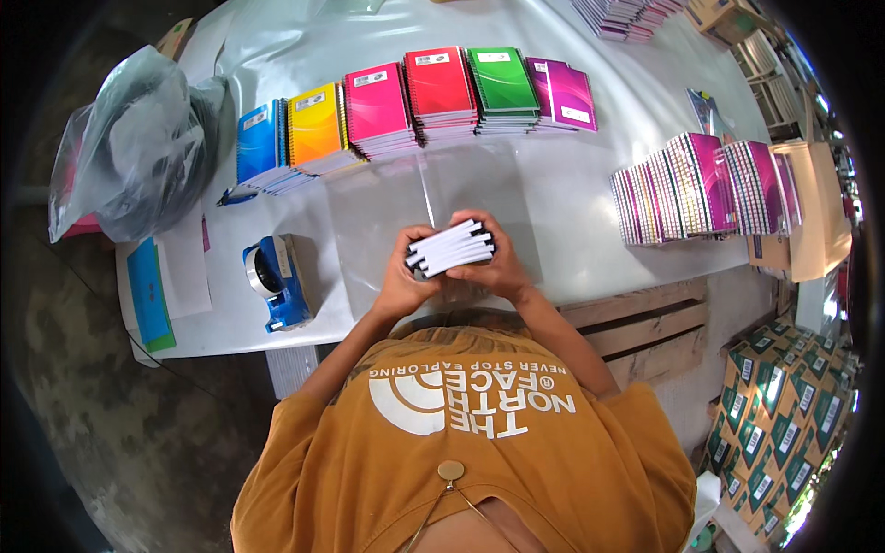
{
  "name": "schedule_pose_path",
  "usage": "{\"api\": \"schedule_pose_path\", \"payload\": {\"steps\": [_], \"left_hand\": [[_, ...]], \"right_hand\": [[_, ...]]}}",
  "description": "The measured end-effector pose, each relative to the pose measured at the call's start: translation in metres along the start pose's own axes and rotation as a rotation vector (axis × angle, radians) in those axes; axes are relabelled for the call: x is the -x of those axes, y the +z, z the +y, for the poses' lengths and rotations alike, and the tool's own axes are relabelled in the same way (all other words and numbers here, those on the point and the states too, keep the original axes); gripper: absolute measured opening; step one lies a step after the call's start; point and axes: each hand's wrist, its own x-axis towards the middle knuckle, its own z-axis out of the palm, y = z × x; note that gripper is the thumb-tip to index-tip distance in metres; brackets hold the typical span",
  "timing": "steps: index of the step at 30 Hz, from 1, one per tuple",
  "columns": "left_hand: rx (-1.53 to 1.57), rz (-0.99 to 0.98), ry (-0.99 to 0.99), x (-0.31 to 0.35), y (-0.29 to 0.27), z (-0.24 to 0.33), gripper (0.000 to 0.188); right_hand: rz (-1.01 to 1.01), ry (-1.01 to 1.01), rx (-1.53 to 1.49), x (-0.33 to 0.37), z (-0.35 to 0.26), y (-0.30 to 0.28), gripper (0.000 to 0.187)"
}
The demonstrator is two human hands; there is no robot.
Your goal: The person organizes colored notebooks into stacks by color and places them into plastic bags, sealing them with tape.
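Observation:
Between my two hands is a small stack of notebooks (pixel 452 249), held above the table near its front edge. White page edges face up, with dark cover edges between them; the cover colours are hidden. My left hand (pixel 407 276) is closed round the left end of the stack. Its right end sits in the grip of my right hand (pixel 498 260). Beyond my hands, spiral notebooks stand in a curved row of piles: blue (pixel 259 143), yellow (pixel 314 123), pink (pixel 379 103), red (pixel 441 85), green (pixel 502 78) and purple (pixel 562 92).
A blue tape dispenser (pixel 288 286) stands left of my hands, near coloured sheets (pixel 150 295). A filled clear plastic bag (pixel 147 147) lies at the far left. Purple notebooks (pixel 682 189) are lined up at right beside an open carton (pixel 811 212). Patterned boxes (pixel 779 415) sit lower right.

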Motion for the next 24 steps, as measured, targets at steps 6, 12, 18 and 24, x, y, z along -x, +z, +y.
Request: {"api": "schedule_pose_path", "payload": {"steps": [6,12,18,24], "left_hand": [[-0.215,0.004,-0.108,0.004,-0.006,-0.053,0.064],[-0.411,-0.102,-0.092,-0.013,-0.01,-0.005,0.047],[-0.942,-0.035,0.059,-0.085,-0.017,0.075,0.054],[-1.622,0.216,0.766,-0.181,-0.019,0.057,0.059]], "right_hand": [[0.103,0.04,-0.013,0.011,0.029,0.003,0.066],[-0.027,0.213,0.066,0.008,0.027,-0.016,0.06],[0.155,0.203,-0.469,-0.02,-0.024,-0.011,0.038],[0.207,0.356,-0.632,-0.031,-0.006,-0.027,0.039]]}}
